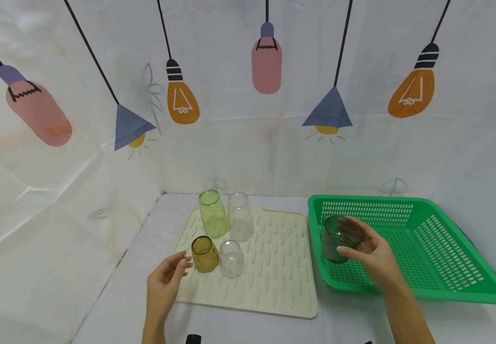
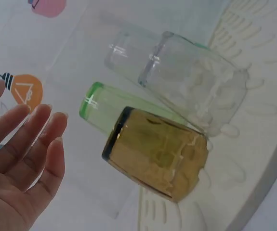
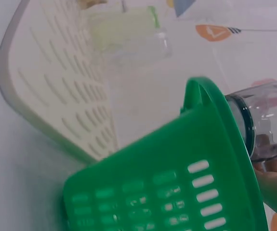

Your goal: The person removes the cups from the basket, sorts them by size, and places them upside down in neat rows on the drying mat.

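My right hand [image 1: 370, 253] grips a dark grey glass [image 1: 333, 246] between thumb and fingers, over the left end of the green plastic basket [image 1: 420, 296]. In the right wrist view the basket wall partly hides this glass [image 3: 273, 115]. My left hand [image 1: 166, 279] holds nothing; its fingers are loosely bent beside an amber glass [image 1: 205, 255], and the left wrist view shows a gap between them. Next to the amber glass stands a short clear glass [image 1: 232, 260]. Behind these are a tall green glass [image 1: 213, 215] and a tall clear glass [image 1: 240, 217].
The four glasses stand on a cream ridged drying mat [image 1: 278, 282], left of the basket. Under both lies a white-covered table [image 1: 218, 325]. A white sheet with printed lamps [image 1: 274, 153] hangs behind and at the left.
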Action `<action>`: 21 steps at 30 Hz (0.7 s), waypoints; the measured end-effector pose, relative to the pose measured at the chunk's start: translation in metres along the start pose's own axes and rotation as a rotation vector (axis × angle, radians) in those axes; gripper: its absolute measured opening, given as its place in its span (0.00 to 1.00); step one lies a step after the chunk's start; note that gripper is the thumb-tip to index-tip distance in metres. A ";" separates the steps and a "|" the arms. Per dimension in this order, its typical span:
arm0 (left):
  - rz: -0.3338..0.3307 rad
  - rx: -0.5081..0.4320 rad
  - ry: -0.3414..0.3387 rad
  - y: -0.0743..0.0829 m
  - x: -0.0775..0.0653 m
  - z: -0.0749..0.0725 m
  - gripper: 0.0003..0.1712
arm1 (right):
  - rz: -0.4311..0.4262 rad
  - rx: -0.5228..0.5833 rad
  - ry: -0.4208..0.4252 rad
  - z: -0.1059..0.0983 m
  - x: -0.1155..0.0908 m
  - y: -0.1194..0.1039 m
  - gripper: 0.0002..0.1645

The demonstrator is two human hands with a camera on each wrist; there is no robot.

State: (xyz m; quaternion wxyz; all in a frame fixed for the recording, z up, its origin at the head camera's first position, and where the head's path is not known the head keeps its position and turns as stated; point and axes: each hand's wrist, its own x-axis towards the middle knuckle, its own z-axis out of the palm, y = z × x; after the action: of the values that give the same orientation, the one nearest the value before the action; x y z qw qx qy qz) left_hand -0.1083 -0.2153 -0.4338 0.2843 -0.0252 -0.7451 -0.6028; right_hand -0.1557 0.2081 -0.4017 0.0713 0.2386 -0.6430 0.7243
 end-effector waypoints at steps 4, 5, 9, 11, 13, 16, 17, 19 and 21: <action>-0.018 -0.024 -0.076 0.011 -0.001 0.009 0.11 | -0.068 0.096 -0.067 0.010 0.002 0.005 0.41; -0.019 -0.029 -0.092 0.013 -0.002 0.011 0.11 | -0.084 0.109 -0.082 0.013 0.002 0.006 0.41; 0.000 -0.062 -0.155 0.019 -0.004 0.022 0.12 | -0.103 0.132 -0.133 0.023 0.005 0.010 0.42; 0.020 -0.076 -0.193 0.020 -0.004 0.028 0.13 | -0.094 0.133 -0.154 0.027 0.006 0.011 0.42; 0.032 -0.099 -0.231 0.021 -0.004 0.033 0.14 | -0.083 0.145 -0.171 0.032 0.007 0.013 0.42; 0.047 -0.119 -0.286 0.022 -0.005 0.043 0.15 | -0.075 0.169 -0.190 0.039 0.008 0.015 0.42; 0.054 -0.126 -0.302 0.022 -0.005 0.046 0.15 | -0.073 0.180 -0.197 0.042 0.009 0.015 0.42; 0.050 -0.140 -0.327 0.023 -0.006 0.053 0.16 | -0.084 0.203 -0.215 0.047 0.010 0.018 0.42; 0.052 -0.158 -0.350 0.024 -0.006 0.060 0.16 | -0.095 0.219 -0.232 0.052 0.011 0.020 0.43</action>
State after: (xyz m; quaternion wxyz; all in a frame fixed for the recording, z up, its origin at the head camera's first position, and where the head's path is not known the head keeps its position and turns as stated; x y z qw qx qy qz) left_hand -0.1174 -0.1518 -0.4218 0.1630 -0.1713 -0.7326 -0.6382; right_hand -0.1603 0.1522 -0.4120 0.0043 0.3569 -0.5520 0.7536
